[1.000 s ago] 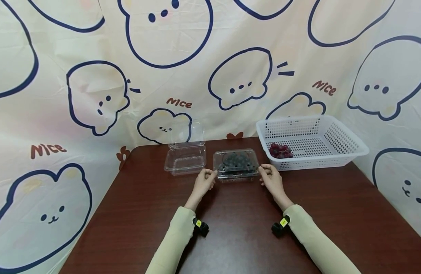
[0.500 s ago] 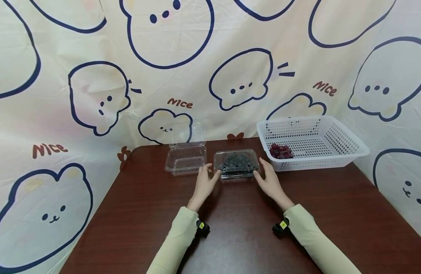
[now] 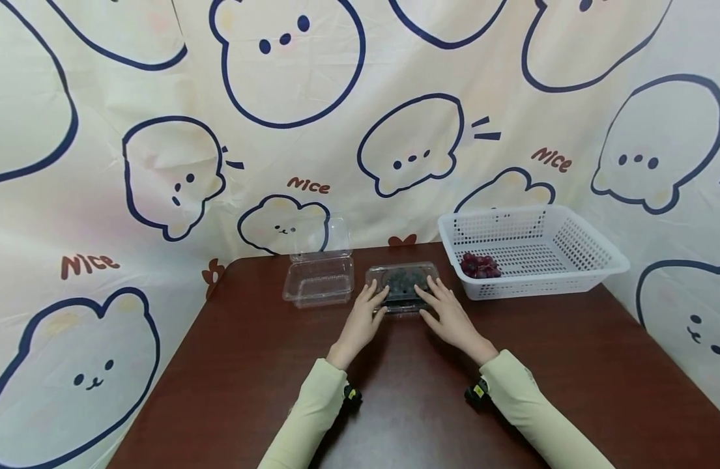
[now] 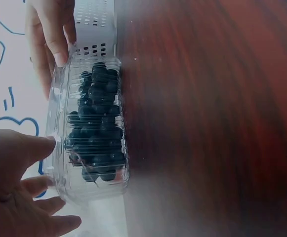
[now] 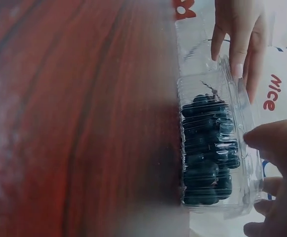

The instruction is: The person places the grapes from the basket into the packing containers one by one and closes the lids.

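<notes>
A clear plastic clamshell box (image 3: 376,269) with its lid down stands near the table's back edge. Through its wall, dark grapes (image 4: 96,123) with a bit of stem show. My left hand (image 3: 360,324) lies over the lid's left part, fingers spread and fairly straight. On the right part of the lid, my right hand (image 3: 453,320) has its fingers extended, thumb at the front edge. In the right wrist view, the right thumb (image 5: 266,136) touches the lid's rim, and the other hand's fingertips are on its far end.
A second clamshell box (image 3: 320,281), its lid raised, stands left of the filled one. To the right is a white perforated basket (image 3: 571,281) holding red grapes (image 3: 479,266). A patterned cloth (image 3: 277,143) hangs behind the brown table (image 3: 406,404).
Both hands have shifted from pinching the box's front corners to lying inward on the lid with fingers spread. The box and basket have stayed in place; the head view has tilted slightly.
</notes>
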`<state>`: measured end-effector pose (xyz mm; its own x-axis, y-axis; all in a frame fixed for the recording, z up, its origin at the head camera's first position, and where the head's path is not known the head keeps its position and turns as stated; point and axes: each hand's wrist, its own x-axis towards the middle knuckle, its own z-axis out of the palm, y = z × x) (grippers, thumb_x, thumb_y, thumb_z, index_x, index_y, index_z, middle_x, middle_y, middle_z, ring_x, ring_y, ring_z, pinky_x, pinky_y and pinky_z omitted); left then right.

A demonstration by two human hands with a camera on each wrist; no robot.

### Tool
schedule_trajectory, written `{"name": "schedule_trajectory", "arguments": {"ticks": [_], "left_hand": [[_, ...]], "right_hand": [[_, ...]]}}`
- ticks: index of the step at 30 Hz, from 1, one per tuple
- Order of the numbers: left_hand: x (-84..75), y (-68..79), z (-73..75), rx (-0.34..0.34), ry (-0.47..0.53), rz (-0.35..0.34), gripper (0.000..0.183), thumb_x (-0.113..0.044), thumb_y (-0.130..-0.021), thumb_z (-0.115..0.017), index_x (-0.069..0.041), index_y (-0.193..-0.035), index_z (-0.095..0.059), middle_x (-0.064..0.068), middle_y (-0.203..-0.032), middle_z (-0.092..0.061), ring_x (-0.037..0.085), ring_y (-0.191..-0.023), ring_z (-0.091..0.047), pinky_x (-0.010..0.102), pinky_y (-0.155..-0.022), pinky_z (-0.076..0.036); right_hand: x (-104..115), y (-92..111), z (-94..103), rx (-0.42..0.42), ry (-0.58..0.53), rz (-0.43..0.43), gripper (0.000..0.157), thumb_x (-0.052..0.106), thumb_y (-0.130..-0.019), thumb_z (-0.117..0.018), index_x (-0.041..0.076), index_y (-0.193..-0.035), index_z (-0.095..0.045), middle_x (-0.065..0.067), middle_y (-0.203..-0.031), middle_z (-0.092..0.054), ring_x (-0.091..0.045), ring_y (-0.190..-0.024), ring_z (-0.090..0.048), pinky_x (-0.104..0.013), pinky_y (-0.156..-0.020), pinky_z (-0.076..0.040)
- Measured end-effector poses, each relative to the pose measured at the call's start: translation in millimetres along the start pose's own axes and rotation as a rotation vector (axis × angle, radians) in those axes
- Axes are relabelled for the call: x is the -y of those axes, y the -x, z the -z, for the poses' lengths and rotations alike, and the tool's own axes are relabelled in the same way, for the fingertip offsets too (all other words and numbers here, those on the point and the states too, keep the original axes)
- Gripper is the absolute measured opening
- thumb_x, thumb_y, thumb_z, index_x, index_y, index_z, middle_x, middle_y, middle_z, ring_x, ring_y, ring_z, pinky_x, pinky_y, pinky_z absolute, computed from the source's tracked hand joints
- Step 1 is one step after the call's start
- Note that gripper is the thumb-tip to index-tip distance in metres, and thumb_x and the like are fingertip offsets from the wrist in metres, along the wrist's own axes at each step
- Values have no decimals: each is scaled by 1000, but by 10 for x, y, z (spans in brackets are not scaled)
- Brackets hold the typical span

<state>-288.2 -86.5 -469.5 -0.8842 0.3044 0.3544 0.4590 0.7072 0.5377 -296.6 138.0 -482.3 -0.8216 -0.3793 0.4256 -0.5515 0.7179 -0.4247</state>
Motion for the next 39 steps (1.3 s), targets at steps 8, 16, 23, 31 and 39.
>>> {"name": "schedule_trajectory", "arguments": {"ticks": [8,16,23,31,39], "left_hand": [[-22,-1,-18,21,-49,6,47,-14,-94,-53,-10,-140,-42,19,-150,-24,37,-138,-22,49,-100,-38],[-42,-31,-6,21,-54,11,48,-12,-93,-55,-8,-139,-43,20,-150,-25,39,-137,-23,49,-98,-41],[-37,-40,-12,12,-42,7,47,-10,-93,-55,-7,-138,-44,20,-149,-25,39,-137,-23,49,-98,-41],[-59,-46,6,21,-20,16,48,-9,-93,-55,-7,-139,-43,20,-150,-24,38,-137,-22,50,-97,-41],[-27,-85,-29,15,-11,14,48,-8,-92,-55,-6,-138,-43,20,-150,-25,39,-137,-23,52,-98,-39]], "right_hand": [[36,-2,-9,-8,92,-1,50,11,-89,-61,11,-137,-47,-22,-146,-32,-39,-136,-25,-58,-105,-27],[22,-19,-8,-5,91,-9,49,11,-91,-58,12,-139,-45,-20,-146,-32,-38,-137,-25,-57,-105,-27],[4,-25,-11,-5,132,-2,49,10,-92,-57,14,-139,-45,-19,-145,-35,-38,-136,-28,-57,-105,-28],[-1,-42,7,10,149,-8,47,10,-93,-56,15,-138,-46,-18,-145,-35,-35,-136,-28,-55,-105,-29],[-52,-65,-15,-2,140,-6,49,7,-91,-58,15,-138,-46,-19,-144,-37,-35,-136,-28,-53,-106,-29]]}}
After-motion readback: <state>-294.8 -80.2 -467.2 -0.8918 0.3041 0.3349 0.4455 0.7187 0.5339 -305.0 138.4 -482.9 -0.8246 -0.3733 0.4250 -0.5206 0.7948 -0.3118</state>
